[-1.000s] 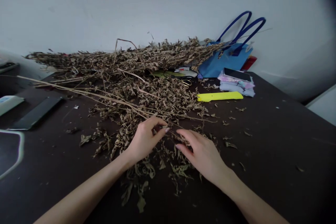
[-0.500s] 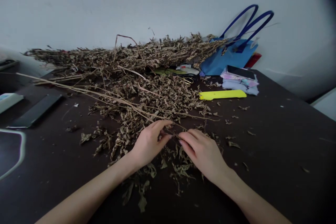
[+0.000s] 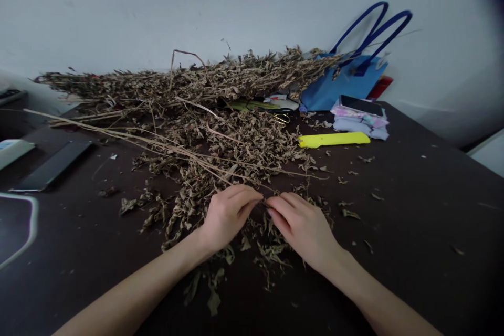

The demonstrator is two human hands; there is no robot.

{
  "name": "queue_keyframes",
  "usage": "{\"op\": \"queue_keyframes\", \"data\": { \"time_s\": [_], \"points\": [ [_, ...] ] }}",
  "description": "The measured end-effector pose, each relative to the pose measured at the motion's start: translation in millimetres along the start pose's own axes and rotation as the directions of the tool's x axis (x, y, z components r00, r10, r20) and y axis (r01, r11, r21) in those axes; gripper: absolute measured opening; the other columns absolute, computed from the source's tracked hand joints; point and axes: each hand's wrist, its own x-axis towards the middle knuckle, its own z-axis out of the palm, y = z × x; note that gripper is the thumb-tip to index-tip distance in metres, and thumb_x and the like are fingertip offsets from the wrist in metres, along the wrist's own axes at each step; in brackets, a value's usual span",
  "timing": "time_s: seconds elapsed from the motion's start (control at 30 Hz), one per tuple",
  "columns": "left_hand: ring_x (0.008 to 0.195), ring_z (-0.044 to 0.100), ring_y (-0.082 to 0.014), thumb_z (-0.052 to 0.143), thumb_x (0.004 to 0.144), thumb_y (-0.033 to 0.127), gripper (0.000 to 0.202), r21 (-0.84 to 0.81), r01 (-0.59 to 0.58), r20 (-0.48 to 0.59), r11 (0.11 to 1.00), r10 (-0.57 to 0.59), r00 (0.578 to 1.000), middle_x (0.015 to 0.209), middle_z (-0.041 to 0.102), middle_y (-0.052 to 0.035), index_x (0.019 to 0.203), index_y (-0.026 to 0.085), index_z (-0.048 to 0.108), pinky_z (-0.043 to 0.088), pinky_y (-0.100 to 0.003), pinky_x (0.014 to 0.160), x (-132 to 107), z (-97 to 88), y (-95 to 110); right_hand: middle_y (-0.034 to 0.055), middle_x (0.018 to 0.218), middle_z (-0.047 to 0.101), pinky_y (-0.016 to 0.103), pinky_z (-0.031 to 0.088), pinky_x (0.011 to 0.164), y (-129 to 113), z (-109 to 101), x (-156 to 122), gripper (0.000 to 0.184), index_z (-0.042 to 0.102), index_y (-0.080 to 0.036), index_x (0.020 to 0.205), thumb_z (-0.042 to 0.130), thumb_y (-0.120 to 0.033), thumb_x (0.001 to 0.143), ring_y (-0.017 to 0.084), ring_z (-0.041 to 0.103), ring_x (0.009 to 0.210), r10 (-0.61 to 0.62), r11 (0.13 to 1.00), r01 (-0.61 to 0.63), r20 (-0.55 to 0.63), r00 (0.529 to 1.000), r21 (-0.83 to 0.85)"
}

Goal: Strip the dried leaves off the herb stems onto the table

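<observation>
My left hand (image 3: 228, 215) is closed in a pinch, its fingertips almost meeting those of my right hand (image 3: 305, 228). My right hand is also pinched, thumb against fingers. Between the fingertips shows a small dark piece of dried plant stem (image 3: 265, 202), mostly hidden by the fingers. Under and behind both hands spreads a heap of crumpled dried leaves (image 3: 255, 142). Several long bare stems (image 3: 185, 153) lie across the heap from the left towards my hands. Greener leaf pieces (image 3: 271, 252) lie on the table below my fingers.
Along the wall rests a big bundle of dried stalks (image 3: 236, 79), reaching a blue bag (image 3: 328, 89). Nearby are gold-handled scissors (image 3: 282, 119), a yellow strip-shaped tool (image 3: 334, 139) and a phone (image 3: 361, 105) on folded cloth (image 3: 356, 125). A dark flat device (image 3: 55, 165) lies left.
My left hand's fingers have closed from a looser curl into a pinch and shifted slightly right, towards my right hand. The right hand stays nearly in place.
</observation>
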Motion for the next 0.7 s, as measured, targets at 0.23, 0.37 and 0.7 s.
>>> {"op": "queue_keyframes", "data": {
  "time_s": [0.23, 0.37, 0.7],
  "points": [
    [0.084, 0.06, -0.0148, 0.048, 0.085, 0.011, 0.018, 0.181, -0.148, 0.097, 0.972, 0.132, 0.986, 0.091, 0.065, -0.0039, 0.096, 0.018, 0.06, 0.051, -0.027, 0.074, -3, -7.0, -5, 0.0045, 0.078, 0.06, 0.027, 0.044, 0.063, 5, 0, 1, 0.018, 0.06, -0.018, 0.09, 0.042, -0.021, 0.09, 0.016, 0.057, 0.074, 0.035, 0.999, -0.035, -0.029, 0.999, -0.018],
    [0.083, 0.058, -0.019, 0.055, 0.082, 0.024, 0.009, 0.243, -0.031, 0.155, 0.969, -0.007, 0.988, 0.082, 0.062, -0.0046, 0.086, 0.018, 0.061, 0.051, -0.033, 0.073, 0, -12.6, -8, 0.0045, 0.079, 0.059, 0.027, 0.044, 0.063, 5, 0, 1, 0.019, 0.059, -0.017, 0.093, 0.041, -0.021, 0.091, 0.016, 0.056, 0.075, 0.052, 0.999, -0.052, -0.015, 0.999, -0.004],
    [0.097, 0.055, -0.0187, 0.05, 0.085, 0.014, 0.017, 0.222, 0.015, 0.042, 0.975, -0.025, 0.999, 0.101, 0.057, -0.0073, 0.101, 0.017, 0.055, 0.051, -0.034, 0.081, 2, -14.0, -13, 0.0051, 0.08, 0.06, 0.027, 0.044, 0.063, 4, 0, 1, 0.02, 0.059, -0.017, 0.093, 0.04, -0.02, 0.091, 0.015, 0.056, 0.073, 0.037, 0.999, -0.036, -0.041, 0.998, 0.025]
  ]
}}
